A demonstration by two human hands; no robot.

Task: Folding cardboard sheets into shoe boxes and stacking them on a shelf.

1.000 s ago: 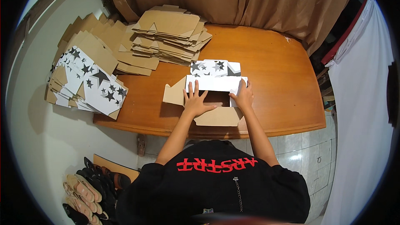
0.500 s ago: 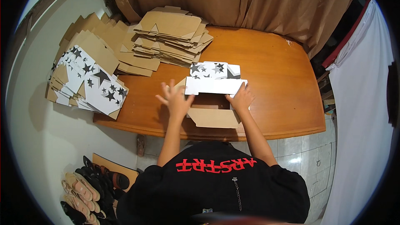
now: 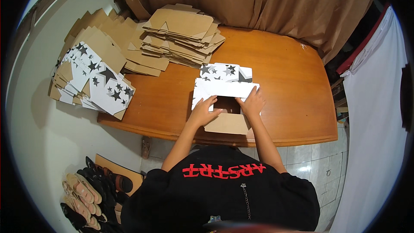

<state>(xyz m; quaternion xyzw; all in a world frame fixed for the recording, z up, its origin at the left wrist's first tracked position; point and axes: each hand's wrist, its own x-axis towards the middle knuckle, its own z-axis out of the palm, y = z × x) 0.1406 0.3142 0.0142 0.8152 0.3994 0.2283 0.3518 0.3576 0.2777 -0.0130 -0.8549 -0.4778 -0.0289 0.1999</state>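
Brown curtain (image 3: 241, 4) across the back, white sheet (image 3: 371, 116) hung at the right. Wooden table (image 3: 293, 90) below, filling the middle. Flat brown blanks (image 3: 181, 30) stacked at the far left corner of the table; more blanks with black stars (image 3: 95, 80) fanned over the left edge. Shoes (image 3: 86, 194) on the floor at lower left.

Half-folded box (image 3: 224, 92) near the front edge of the table, at the middle: white star-printed panels raised at the back, brown flap lying flat toward the body, dark opening between. Left hand (image 3: 203, 111) resting on the left side of the box, fingers spread loosely and laid flat, tips on the white wall just beside the opening; pressing, not gripping. Right hand (image 3: 252, 102) on the right side, fingers held closer together and curled over the right wall, thumb toward the opening; whether pinching the wall or only pushing on it, cannot tell. Both hands touching the box, the opening between them.
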